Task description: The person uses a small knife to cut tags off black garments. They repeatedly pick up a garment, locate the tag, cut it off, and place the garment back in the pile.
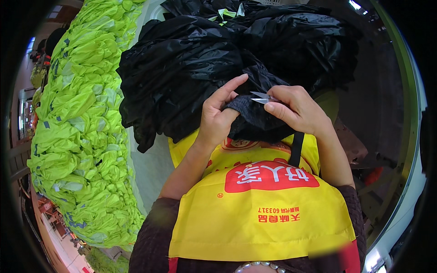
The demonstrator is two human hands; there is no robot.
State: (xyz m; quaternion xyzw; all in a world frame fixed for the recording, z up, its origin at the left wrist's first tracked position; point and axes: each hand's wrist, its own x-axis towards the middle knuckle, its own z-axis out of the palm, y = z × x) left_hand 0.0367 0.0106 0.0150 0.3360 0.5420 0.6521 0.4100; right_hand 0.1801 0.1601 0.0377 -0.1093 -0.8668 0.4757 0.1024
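My left hand (217, 113) grips a gathered, ribbed-looking edge (249, 113) of black fabric between the thumb and the folded fingers, with its index finger stretched out. In my right hand (301, 109) is a small pair of thread snips (261, 100). Their two pointed blades stand apart and point left, just over the ribbed edge and close to my left hand. Whether the blades touch the cloth I cannot tell. The shiny black fabric (182, 63) spreads in a big crumpled heap beyond both hands and hangs down to my lap.
A long, high pile of bright yellow-green garments (86, 123) runs along my left. Between it and me shows a pale surface (152, 173). I wear a yellow apron (259, 236) with red patches. A curved metal-looking edge (412, 113) lies at the far right.
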